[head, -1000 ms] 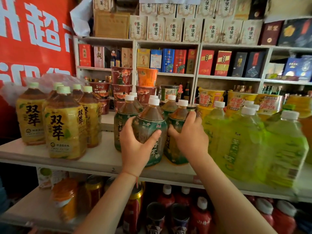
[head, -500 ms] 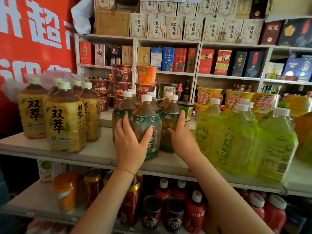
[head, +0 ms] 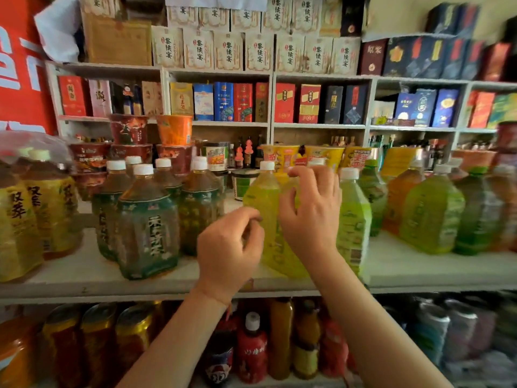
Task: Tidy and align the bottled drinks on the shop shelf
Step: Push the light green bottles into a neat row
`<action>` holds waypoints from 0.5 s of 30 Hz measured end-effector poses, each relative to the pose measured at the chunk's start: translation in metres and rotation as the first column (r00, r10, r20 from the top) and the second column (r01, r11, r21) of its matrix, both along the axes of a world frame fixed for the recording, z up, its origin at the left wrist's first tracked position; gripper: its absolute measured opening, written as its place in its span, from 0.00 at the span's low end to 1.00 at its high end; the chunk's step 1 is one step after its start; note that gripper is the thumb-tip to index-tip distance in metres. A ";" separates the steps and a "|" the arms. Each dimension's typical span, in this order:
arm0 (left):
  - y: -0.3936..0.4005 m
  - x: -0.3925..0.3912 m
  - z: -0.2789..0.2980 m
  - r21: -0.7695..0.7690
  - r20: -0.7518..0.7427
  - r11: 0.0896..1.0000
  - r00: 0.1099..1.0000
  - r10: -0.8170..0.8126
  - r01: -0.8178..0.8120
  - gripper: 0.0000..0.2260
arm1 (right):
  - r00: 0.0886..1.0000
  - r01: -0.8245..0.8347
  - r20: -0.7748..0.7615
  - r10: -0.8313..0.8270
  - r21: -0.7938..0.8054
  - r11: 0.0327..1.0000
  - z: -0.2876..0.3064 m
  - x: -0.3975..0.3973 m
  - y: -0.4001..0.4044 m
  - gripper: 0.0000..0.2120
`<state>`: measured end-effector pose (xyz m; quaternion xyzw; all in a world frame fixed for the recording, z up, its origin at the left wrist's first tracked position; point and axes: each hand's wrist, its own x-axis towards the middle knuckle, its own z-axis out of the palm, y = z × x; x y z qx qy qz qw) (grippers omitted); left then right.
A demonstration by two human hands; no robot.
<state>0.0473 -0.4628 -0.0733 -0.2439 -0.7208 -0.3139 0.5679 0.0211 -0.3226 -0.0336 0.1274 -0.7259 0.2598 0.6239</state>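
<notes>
Large tea bottles stand in groups on the white shelf point(head: 98, 278). A cluster of dark green-labelled bottles point(head: 148, 219) stands left of centre, with yellow-labelled bottles point(head: 53, 208) further left. Light green bottles point(head: 263, 197) stand at centre and right. My left hand point(head: 229, 247) hovers in front of the nearest light green bottle, fingers curled, holding nothing. My right hand point(head: 310, 217) is raised before the same group with fingers spread near a bottle neck; whether it touches is hidden by blur.
Stacked instant noodle cups point(head: 128, 130) and yellow tubs point(head: 282, 158) sit behind the bottles. Boxed goods fill the upper shelves point(head: 223, 102). Cans point(head: 98, 340) and red bottles point(head: 251, 348) crowd the shelf below. A red banner point(head: 19, 65) hangs at the left.
Both hands have let go of the dark green-labelled bottles and moved right to the light green ones. The view has shifted to the right.
</notes>
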 end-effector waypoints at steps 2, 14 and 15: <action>0.038 -0.003 0.003 -0.013 -0.025 1.000 0.999 -0.021 0.020 0.10 | 0.997 0.080 0.005 -0.079 -0.073 0.994 -0.003 -0.001 0.036 0.17; 0.217 -0.045 0.012 -0.042 0.081 0.931 0.928 0.365 -0.362 0.20 | 0.717 -0.110 0.653 0.242 -0.237 0.965 -0.013 -0.069 0.231 0.27; 0.219 -0.049 0.016 -0.013 0.119 0.910 0.903 0.412 -0.413 0.21 | 0.679 -0.106 0.691 0.247 -0.241 0.965 -0.011 -0.079 0.237 0.33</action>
